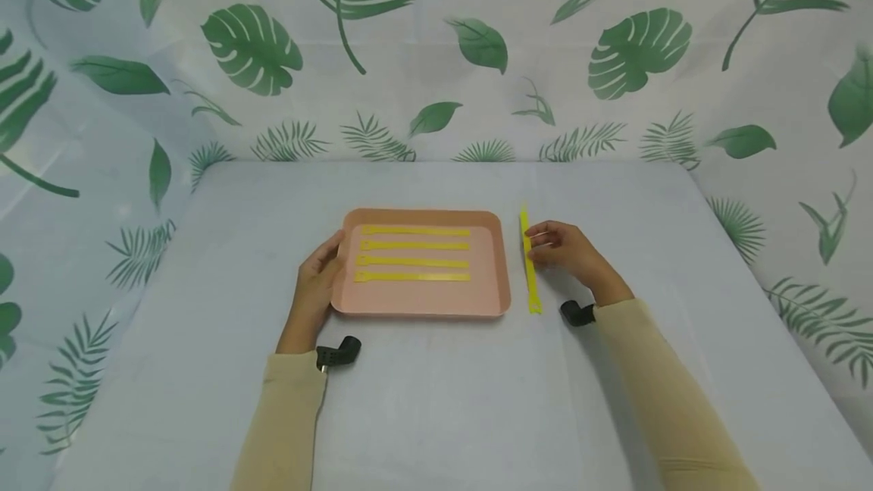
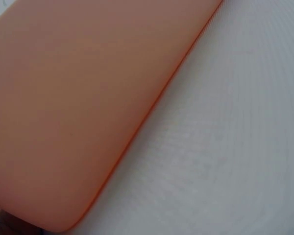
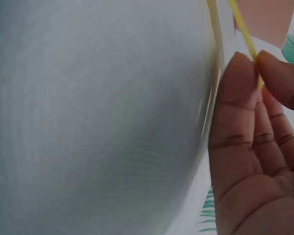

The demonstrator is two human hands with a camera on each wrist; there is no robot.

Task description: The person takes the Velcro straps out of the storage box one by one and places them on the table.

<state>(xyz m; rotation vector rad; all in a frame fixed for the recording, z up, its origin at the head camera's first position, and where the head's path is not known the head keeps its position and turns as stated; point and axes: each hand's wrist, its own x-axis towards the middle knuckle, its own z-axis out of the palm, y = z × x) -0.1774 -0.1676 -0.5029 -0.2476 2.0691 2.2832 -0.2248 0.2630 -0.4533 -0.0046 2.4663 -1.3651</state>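
A shallow pink tray (image 1: 419, 303) lies on the table with several yellow straps (image 1: 416, 246) in it, laid side by side, their wider ends to the left. My left hand (image 1: 317, 279) grips the tray's left edge; in the left wrist view the tray's smooth pink side (image 2: 88, 98) hides most of that hand. Just right of the tray, my right hand (image 1: 569, 252) pinches another yellow strap (image 1: 528, 264) between thumb and fingertips. This strap points away from me, its forked wide end nearest. The right wrist view shows the pinched strap (image 3: 243, 24) edge-on.
The table (image 1: 436, 400) has a pale cover. Behind it and along both sides hangs a white cloth with green leaf prints (image 1: 252, 48). A black wrist camera (image 1: 339, 352) sits by the left cuff, and a second black camera (image 1: 578, 313) by the right.
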